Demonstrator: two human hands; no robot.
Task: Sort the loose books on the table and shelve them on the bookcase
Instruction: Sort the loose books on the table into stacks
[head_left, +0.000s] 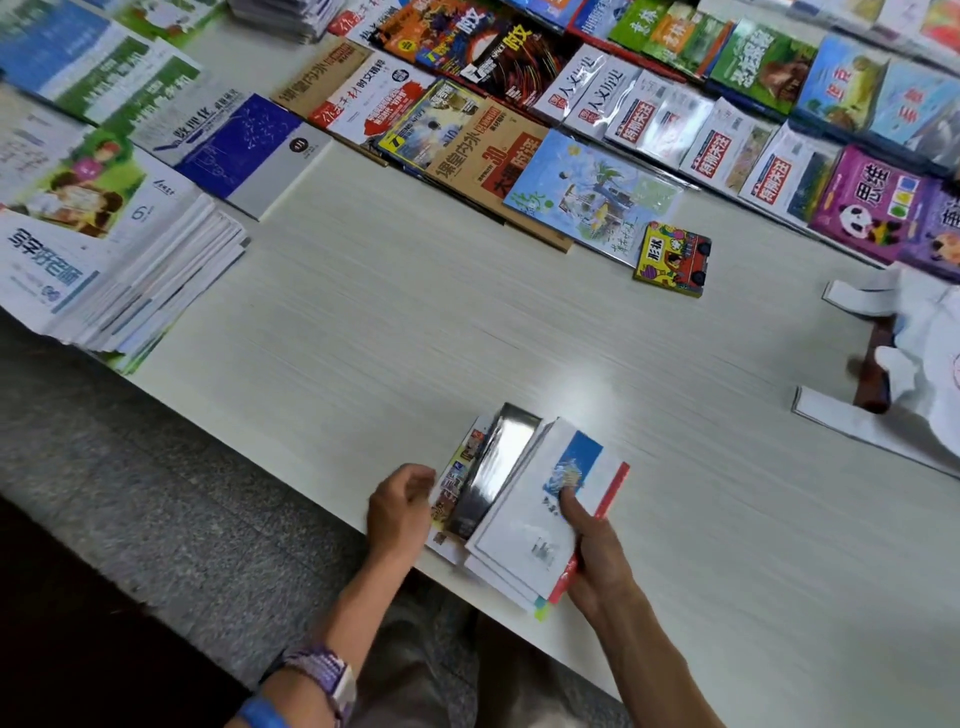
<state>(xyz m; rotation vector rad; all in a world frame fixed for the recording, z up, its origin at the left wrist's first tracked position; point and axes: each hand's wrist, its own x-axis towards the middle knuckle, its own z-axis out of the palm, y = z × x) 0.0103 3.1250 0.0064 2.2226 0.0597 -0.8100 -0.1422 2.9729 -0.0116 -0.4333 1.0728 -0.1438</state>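
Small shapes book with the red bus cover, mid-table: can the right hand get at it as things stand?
Probably not right away. The table between is bare, so the path to the small shapes book looks free, but the right hand has its grip on the white book at the near edge.

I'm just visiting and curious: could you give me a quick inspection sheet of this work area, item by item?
Surface: pale wood-grain table, bare in the middle.
Job's things: small bundle of books topped by a white book with a blue picture and red spine, at the near edge; rows of colourful books along the far side; stack of white workbooks at the left edge.
Clutter: small yellow and red board book lying alone; white plastic bag at right.
Hands: left hand against the bundle's left side; right hand grips it, thumb on the cover.
Cables: nothing seen.
Surroundings: grey speckled floor; no bookcase in view.
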